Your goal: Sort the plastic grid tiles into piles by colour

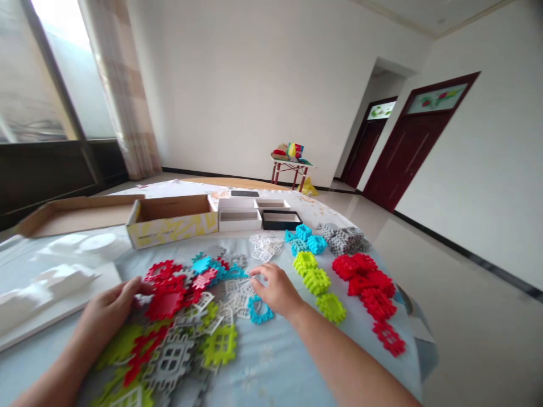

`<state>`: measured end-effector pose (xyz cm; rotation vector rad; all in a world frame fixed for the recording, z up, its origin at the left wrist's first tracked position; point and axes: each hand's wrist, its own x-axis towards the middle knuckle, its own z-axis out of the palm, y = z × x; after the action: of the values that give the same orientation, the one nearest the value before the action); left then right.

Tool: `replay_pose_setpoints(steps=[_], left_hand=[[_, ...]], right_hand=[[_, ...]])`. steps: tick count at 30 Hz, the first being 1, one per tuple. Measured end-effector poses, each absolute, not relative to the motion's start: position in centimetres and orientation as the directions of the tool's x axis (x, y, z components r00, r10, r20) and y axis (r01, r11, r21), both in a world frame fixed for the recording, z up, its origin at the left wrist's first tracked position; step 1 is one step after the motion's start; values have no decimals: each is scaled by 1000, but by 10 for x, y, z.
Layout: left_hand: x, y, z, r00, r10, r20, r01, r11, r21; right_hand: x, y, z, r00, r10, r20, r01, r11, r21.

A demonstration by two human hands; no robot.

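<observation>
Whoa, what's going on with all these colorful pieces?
A person has both hands at a mixed pile. The left hand is at some red pieces; the right hand's fingertips are by a blue piece. Farther right, green, red, blue and grey pieces sit grouped by colour.

No text can be read; the yellow-patterned cardboard box (180, 227) perhaps bears print, too blurred to tell.

Plastic interlocking pieces (165, 305), cloth table cover (297, 362), glossy floor (462, 282)
</observation>
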<state>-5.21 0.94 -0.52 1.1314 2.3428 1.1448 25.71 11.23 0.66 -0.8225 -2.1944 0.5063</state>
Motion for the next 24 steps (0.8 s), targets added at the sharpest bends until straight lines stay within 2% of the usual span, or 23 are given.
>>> replay_pose_setpoints(steps=[3,10,14,20,24], left_hand=[[-50,4,-5,-633,774,13,443,348,827],[-47,4,-4,-625,780,23,413,306,858],[-48,3,-6,-614,789,25,408,291,865],[-44,2,1,-601,799,9,401,291,868],[-42,2,3,-611,792,-10,396,316,862]], right_hand=[[253,103,3,-575,662,481,355,731,-582],[255,91,-2,-699,573,428,317,784,-533],[267,92,6,-757,562,334,366,788,-496],[294,102,18,-823,557,112,430,740,-517],[298,105,18,-832,546,95,417,729,-543]])
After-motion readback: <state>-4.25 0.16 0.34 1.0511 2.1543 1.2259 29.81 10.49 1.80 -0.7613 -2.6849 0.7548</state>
